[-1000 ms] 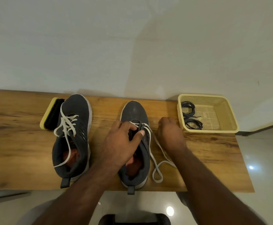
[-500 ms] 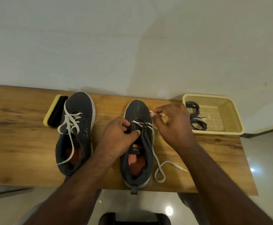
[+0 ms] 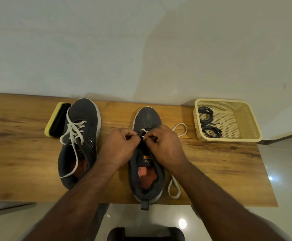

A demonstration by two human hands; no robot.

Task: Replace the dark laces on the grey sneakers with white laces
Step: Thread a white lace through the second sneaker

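Your left hand [image 3: 120, 147] and right hand [image 3: 164, 146] meet over the right grey sneaker [image 3: 147, 159] on the wooden bench [image 3: 220, 162], fingers curled, pinching its white lace [image 3: 180, 130]. The dark laces [image 3: 208, 123] lie coiled in the yellow basket [image 3: 246, 119].

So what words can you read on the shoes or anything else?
"AMPUS": on the tongue label of the right shoe, seen upside down; its start is hidden, so the word may be longer.
Orange tag above it: marks too small and blurred to read.
Left shoe, brush, basket: no text that can be read.
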